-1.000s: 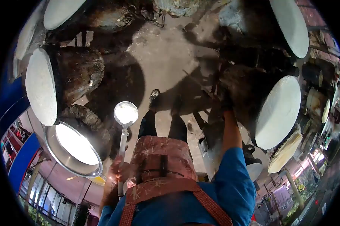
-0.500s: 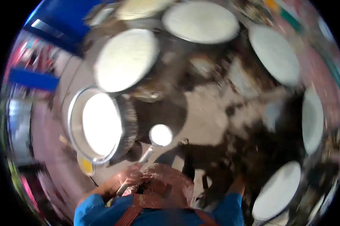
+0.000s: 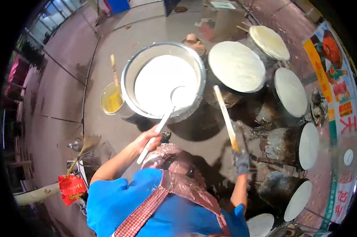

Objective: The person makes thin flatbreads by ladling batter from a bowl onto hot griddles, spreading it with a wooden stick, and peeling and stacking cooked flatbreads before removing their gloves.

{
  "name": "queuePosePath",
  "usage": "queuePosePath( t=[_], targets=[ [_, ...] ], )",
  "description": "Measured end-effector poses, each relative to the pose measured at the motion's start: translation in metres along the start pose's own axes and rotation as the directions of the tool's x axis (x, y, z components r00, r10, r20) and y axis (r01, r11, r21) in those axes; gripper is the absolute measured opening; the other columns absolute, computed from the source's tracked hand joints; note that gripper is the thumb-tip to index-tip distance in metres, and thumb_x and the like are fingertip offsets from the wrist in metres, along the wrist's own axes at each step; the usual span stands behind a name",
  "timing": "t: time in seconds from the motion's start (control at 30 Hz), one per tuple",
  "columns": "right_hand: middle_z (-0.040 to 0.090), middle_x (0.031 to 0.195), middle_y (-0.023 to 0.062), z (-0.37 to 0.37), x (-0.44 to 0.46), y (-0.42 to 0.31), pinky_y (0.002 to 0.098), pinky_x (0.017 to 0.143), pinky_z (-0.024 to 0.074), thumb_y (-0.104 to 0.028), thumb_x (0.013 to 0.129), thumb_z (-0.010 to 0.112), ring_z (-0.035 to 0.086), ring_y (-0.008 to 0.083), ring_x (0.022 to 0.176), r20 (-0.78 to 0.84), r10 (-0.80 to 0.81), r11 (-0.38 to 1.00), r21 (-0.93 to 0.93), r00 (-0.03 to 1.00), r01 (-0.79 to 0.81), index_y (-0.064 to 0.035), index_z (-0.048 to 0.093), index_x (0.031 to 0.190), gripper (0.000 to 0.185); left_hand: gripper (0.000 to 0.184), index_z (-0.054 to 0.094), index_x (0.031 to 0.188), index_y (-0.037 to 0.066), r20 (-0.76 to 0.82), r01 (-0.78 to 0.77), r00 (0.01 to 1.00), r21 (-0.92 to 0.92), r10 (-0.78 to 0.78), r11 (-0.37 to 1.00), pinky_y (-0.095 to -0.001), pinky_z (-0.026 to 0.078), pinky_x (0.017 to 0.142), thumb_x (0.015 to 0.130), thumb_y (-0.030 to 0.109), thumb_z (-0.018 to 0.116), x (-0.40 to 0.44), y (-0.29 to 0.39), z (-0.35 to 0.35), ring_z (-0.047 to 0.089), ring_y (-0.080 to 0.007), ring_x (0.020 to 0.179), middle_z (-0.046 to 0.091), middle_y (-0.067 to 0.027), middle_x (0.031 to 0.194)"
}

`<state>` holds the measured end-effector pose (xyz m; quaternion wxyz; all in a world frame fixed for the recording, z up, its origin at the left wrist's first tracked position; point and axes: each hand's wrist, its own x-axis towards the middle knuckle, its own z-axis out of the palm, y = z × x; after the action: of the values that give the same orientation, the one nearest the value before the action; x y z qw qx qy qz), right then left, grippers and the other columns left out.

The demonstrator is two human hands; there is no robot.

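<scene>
I count two hands on my feed, each with one tool. My left hand (image 3: 146, 139) is bare, its fingers wrapped round one ladle (image 3: 167, 118), whose handle slants forward to a round head lying in white liquid (image 3: 158, 83). That liquid fills much of one wide metal basin (image 3: 130, 75), ahead of the body; from here I cannot tell how full the ladle is. My right hand (image 3: 241, 161), in one grey glove (image 3: 242, 168), has its fingers closed on the near end of one wooden stick (image 3: 226, 118); the far tip points forward, near the basin but apart from it.

I make out five white rounds (image 3: 237, 67) in an arc from beside the basin down my right side, the nearest partly out of view. The dark drums (image 3: 281, 146) there overlap too much for me to count. Beyond the arc sits one yellowish stack (image 3: 268, 41), its layers too fine to number. Left of the basin I have one small bowl (image 3: 103, 98) of yellow liquid (image 3: 113, 103), one wooden handle (image 3: 114, 70) leaning out. Further left shows one red packet (image 3: 72, 189); far right, one printed banner (image 3: 344, 130).
</scene>
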<state>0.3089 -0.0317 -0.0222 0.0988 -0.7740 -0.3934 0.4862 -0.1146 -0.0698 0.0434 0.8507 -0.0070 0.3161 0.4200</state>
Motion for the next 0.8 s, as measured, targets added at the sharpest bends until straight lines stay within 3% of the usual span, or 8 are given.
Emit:
queuePosePath(
  t=[0.07,0.13,0.27,0.33,0.47,0.6,0.7,0.8],
  targets=[
    [0.059,0.080,0.0141,0.020,0.013,-0.051,0.0389,0.055,0.0457,-0.025,0.074,0.059,0.057,0.0270,0.073,-0.157,-0.627,0.659,-0.629,0.763,0.413,-0.0042,0.058,0.082,0.022,0.048,0.028,0.122,0.015,0.184,-0.113,0.978,0.064,0.100,0.992,-0.0164,0.028,0.026,0.079,0.010,0.051,0.007,0.035,-0.033,0.038,-0.0096,0.041,0.040,-0.0052,0.069],
    [0.059,0.081,0.0183,0.049,0.031,-0.099,0.0381,0.062,0.0454,-0.032,0.074,0.056,0.057,0.0315,0.073,-0.074,-0.807,0.486,-0.645,0.585,0.589,-0.0038,0.060,0.084,0.030,0.028,0.036,0.104,0.011,0.076,-0.089,0.994,0.168,0.077,0.982,-0.0171,0.028,0.027,0.080,0.010,0.050,0.022,0.075,-0.066,0.037,-0.0080,0.040,0.041,-0.0033,0.066],
    [0.059,0.073,0.0178,0.144,0.054,-0.187,0.0389,0.058,0.0450,-0.029,0.073,0.051,0.057,0.0320,0.066,0.159,-0.726,0.308,-0.794,0.669,0.523,-0.0056,0.060,0.076,0.025,0.020,0.039,0.101,0.013,-0.263,0.051,0.964,0.268,0.022,0.962,-0.0204,0.029,0.028,0.082,0.013,0.046,0.102,0.142,-0.180,0.036,-0.0105,0.034,0.039,-0.0004,0.052],
    [0.058,0.066,0.0159,0.184,0.021,-0.224,0.0393,0.052,0.0442,-0.024,0.070,0.051,0.057,0.0306,0.058,0.238,-0.715,0.225,-0.812,0.657,0.539,-0.0085,0.058,0.068,0.017,0.020,0.038,0.097,0.004,-0.421,0.274,0.907,0.616,0.014,0.739,-0.0250,0.031,0.028,0.081,0.014,0.047,0.134,0.158,-0.234,0.038,-0.0147,0.032,0.041,-0.0041,0.050],
    [0.057,0.064,0.0153,0.202,0.027,-0.178,0.0388,0.054,0.0434,-0.038,0.073,0.056,0.055,0.0302,0.059,0.028,-0.648,0.636,-0.530,0.761,0.561,-0.0047,0.060,0.075,0.033,0.022,0.033,0.092,-0.005,-0.476,0.340,0.866,0.785,0.152,0.518,-0.0255,0.025,0.026,0.083,0.011,0.043,0.135,0.173,-0.230,0.035,-0.0141,0.033,0.037,-0.0053,0.051],
    [0.058,0.071,0.0178,0.246,-0.023,-0.161,0.0399,0.058,0.0442,-0.045,0.074,0.055,0.056,0.0312,0.065,-0.003,-0.465,0.603,-0.733,0.885,0.314,-0.0046,0.060,0.088,0.044,0.019,0.033,0.078,0.004,-0.486,0.457,0.801,0.116,-0.351,0.882,-0.0220,0.022,0.026,0.086,0.020,0.041,0.131,0.183,-0.191,0.025,-0.0082,0.032,0.025,0.0045,0.047],
    [0.057,0.065,0.0171,0.244,-0.073,-0.155,0.0409,0.052,0.0430,-0.046,0.075,0.053,0.055,0.0327,0.058,-0.121,-0.529,0.668,-0.670,0.840,0.324,-0.0060,0.059,0.091,0.043,0.032,0.032,0.061,0.011,-0.243,0.467,0.791,-0.355,-0.562,0.810,-0.0169,0.021,0.024,0.086,0.027,0.042,0.072,0.219,-0.094,0.024,-0.0044,0.032,0.025,0.0055,0.044],
    [0.056,0.062,0.0168,0.227,-0.114,-0.189,0.0392,0.048,0.0421,-0.038,0.076,0.056,0.054,0.0308,0.052,-0.241,-0.596,0.723,-0.575,0.766,0.382,-0.0070,0.058,0.095,0.036,0.034,0.032,0.060,0.012,-0.110,0.359,0.916,-0.199,-0.385,0.912,-0.0148,0.021,0.023,0.086,0.029,0.043,0.007,0.251,0.007,0.024,-0.0027,0.033,0.025,0.0059,0.044]
  ],
)
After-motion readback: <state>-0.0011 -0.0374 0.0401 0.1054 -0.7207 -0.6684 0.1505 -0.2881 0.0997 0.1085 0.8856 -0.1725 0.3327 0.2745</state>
